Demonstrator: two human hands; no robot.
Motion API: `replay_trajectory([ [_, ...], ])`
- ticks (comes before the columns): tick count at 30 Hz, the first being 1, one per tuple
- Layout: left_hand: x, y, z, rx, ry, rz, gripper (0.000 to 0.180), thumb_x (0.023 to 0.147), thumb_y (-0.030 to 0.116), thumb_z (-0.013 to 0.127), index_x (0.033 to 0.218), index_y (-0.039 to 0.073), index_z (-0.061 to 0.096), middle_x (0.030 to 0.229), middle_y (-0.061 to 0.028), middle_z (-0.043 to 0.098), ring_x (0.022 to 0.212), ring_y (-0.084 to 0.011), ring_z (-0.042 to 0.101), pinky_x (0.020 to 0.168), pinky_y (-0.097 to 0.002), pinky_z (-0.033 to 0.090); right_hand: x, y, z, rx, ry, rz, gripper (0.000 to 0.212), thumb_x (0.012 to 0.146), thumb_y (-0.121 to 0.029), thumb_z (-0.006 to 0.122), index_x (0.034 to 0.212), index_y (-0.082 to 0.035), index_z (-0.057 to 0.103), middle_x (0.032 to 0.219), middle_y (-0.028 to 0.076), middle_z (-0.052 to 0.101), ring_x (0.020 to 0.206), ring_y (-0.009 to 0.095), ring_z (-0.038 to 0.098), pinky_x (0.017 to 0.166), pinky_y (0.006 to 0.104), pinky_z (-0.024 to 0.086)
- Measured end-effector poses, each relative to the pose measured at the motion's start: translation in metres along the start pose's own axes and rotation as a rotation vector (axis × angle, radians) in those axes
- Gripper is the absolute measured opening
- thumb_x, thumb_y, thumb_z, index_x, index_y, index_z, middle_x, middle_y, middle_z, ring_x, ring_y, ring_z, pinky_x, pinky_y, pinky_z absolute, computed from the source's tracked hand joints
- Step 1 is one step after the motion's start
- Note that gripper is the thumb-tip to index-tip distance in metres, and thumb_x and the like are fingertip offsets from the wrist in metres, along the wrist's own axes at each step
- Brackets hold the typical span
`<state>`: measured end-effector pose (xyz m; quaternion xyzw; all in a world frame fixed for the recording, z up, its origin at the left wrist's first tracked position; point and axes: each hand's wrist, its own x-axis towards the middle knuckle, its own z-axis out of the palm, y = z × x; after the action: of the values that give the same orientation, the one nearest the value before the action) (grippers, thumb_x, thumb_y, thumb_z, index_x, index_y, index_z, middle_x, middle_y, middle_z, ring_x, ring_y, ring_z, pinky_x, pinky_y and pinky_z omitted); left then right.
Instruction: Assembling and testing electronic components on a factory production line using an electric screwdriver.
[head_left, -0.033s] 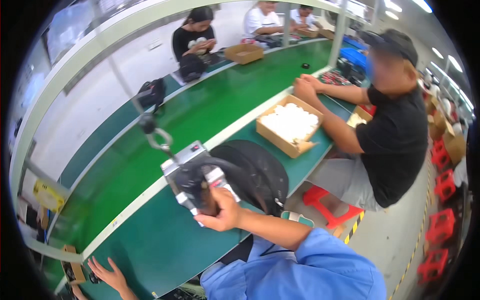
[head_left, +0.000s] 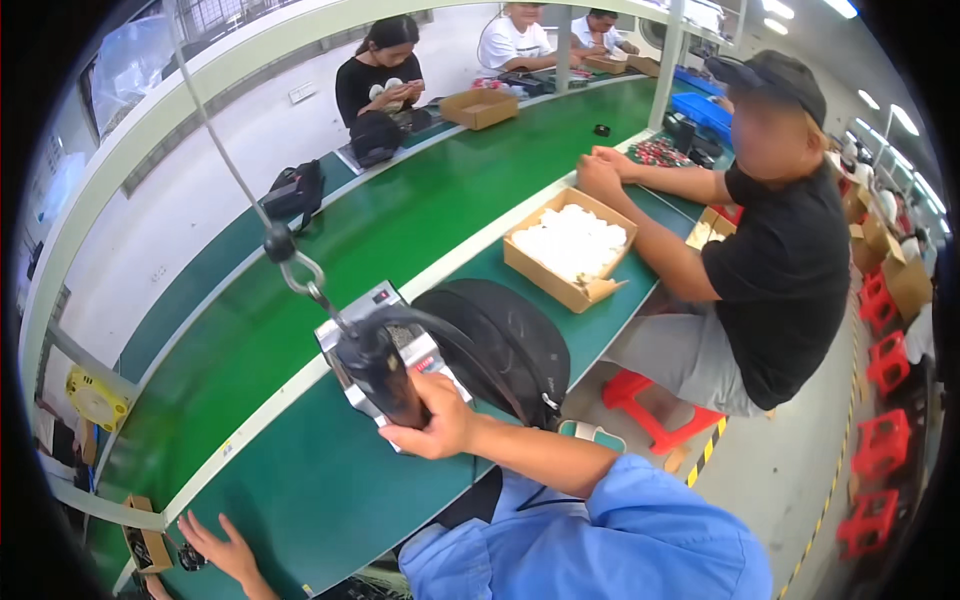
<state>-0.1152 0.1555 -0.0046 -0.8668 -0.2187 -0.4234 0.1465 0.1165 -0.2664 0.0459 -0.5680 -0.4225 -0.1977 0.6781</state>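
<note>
A hanging screwdriver is gripped tight by the right hand over a grey unit; the left hand lies spread, empty. Fastening seems underway, unfinished.

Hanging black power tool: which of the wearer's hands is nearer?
Right. The right hand is wrapped around the hanging black power tool above the grey device. The left hand lies flat on the green bench, well off toward the lower left.
</note>
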Motion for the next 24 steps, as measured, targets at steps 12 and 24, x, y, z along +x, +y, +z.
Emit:
replay_trajectory([
  [12, 0.043, 0.136, 0.064, -0.433, -0.085, 0.038, 0.044, 0.074, 0.024, 0.068, 0.107, -0.002, 0.056, 0.115, -0.0258, 0.051, 0.11, -0.0417, 0.048, 0.096, -0.0487, 0.037, -0.027, 0.008, -0.005, 0.117, 0.1, 0.25, 0.049, 0.084, -0.018, 0.056, 0.123, 0.006, 0.041, 0.072, 0.005, 0.054, 0.063, 0.014, 0.051, 0.061, 0.0276, 0.043],
  [24, 0.062, 0.233, 0.078, -0.875, -0.283, -0.042, 0.004, 0.063, 0.005, 0.054, 0.062, 0.006, 0.058, 0.062, -0.0141, 0.059, 0.062, -0.0331, 0.06, 0.057, -0.0415, 0.048, -0.023, 0.015, -0.006, 0.021, 0.015, 0.154, 0.056, 0.086, -0.032, 0.053, 0.12, 0.009, 0.038, 0.071, 0.006, 0.051, 0.068, 0.016, 0.048, 0.07, 0.0306, 0.04],
])
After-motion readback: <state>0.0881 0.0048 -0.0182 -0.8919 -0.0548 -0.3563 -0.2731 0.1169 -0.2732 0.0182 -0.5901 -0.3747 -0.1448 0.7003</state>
